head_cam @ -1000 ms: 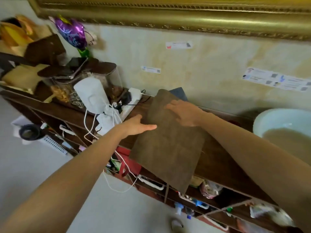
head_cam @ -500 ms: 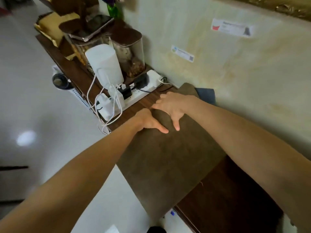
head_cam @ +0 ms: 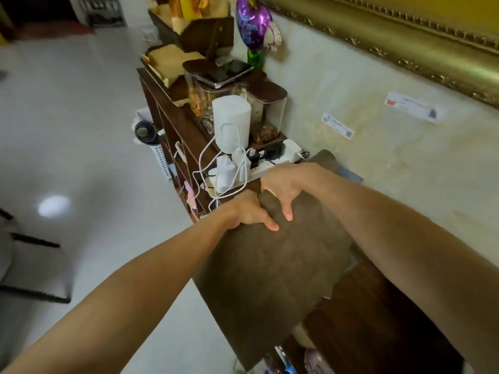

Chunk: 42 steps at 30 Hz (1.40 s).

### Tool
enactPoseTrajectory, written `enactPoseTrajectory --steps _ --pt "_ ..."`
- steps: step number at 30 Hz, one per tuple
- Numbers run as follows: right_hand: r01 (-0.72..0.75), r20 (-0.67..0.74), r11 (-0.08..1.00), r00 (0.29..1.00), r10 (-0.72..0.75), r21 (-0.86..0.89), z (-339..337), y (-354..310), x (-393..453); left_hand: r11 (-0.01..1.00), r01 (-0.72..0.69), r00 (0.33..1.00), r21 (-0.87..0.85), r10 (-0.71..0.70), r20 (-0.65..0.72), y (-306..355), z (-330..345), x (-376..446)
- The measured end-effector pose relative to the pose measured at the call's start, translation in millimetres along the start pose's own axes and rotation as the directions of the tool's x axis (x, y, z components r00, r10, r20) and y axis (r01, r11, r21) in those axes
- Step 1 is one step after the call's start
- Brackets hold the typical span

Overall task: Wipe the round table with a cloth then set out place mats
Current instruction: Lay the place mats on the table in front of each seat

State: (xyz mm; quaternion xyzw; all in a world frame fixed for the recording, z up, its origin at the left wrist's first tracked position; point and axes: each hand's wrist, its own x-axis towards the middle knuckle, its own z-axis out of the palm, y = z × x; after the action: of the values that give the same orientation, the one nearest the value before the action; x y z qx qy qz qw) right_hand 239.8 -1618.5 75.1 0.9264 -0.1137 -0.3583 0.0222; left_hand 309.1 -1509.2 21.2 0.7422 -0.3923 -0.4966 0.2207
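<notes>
A brown place mat (head_cam: 270, 279) bulges up off the dark wooden sideboard (head_cam: 364, 319), its near part hanging past the front edge. My left hand (head_cam: 249, 211) grips the mat's left edge, thumb on top. My right hand (head_cam: 283, 186) holds the same raised fold from above, its fingers curled over it. A blue mat (head_cam: 351, 176) peeks out beneath, by the wall. The round table and the cloth are out of view.
A white power strip (head_cam: 259, 168) with plugs and white cables lies just beyond my hands. Behind it stand a white cylinder device (head_cam: 231, 122), clear jars with brown lids (head_cam: 267, 112) and a purple balloon (head_cam: 252, 21). White floor lies to the left.
Both hands went from lying flat on the mat to gripping its left edge. The mat has buckled upward and lifted off the sideboard. The view has swung left.
</notes>
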Motion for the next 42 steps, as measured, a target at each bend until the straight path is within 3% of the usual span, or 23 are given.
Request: enactPoseTrajectory --steps 4,7,12,17,22,26,33,36,42 --pt "0.002 -0.091 0.998 0.996 -0.007 -0.060 -40.6 -59.5 -11.0 0.996 -0.013 0.994 0.085 0.022 -0.103 -29.3 -36.9 -53.8" --pt "0.049 -0.147 0.989 0.987 -0.069 -0.137 -71.2 -135.9 -13.6 0.998 0.003 0.973 0.055 0.009 -0.229 -77.2 -60.6 -112.2" --pt "0.154 -0.232 0.972 0.953 -0.193 -0.178 -105.5 -276.6 -1.9 0.987 0.111 0.888 0.116 -0.046 -0.457 -168.1 -91.7 -228.9" --pt "0.337 -0.325 0.915 0.859 -0.396 -0.223 -141.3 -451.3 11.0 0.937 0.324 0.725 0.130 -0.157 -0.671 -282.3 -126.1 -371.2" --pt "0.475 -0.422 0.754 0.631 -0.651 -0.453 -191.0 -633.7 26.7 0.829 0.557 0.460 0.042 -0.267 -0.847 -392.5 -163.1 -510.1" --pt "0.543 -0.418 0.637 0.482 -0.770 -0.546 -227.1 -741.9 44.8 0.749 0.660 0.325 -0.056 -0.352 -0.878 -461.4 -193.8 -583.9" --pt "0.655 -0.353 0.460 0.300 -0.886 -0.599 -294.4 -902.1 101.8 0.608 0.777 0.143 -0.161 -0.420 -0.896 -564.4 -262.1 -679.7" --pt "0.713 -0.315 0.405 0.264 -0.912 -0.573 -318.5 -958.0 123.2 0.553 0.812 0.090 -0.188 -0.436 -0.895 -603.7 -292.2 -710.4" --pt "0.778 -0.273 0.390 0.287 -0.918 -0.493 -360.9 -1048.6 190.1 0.474 0.865 0.080 -0.161 -0.448 -0.890 -681.6 -359.0 -743.0"
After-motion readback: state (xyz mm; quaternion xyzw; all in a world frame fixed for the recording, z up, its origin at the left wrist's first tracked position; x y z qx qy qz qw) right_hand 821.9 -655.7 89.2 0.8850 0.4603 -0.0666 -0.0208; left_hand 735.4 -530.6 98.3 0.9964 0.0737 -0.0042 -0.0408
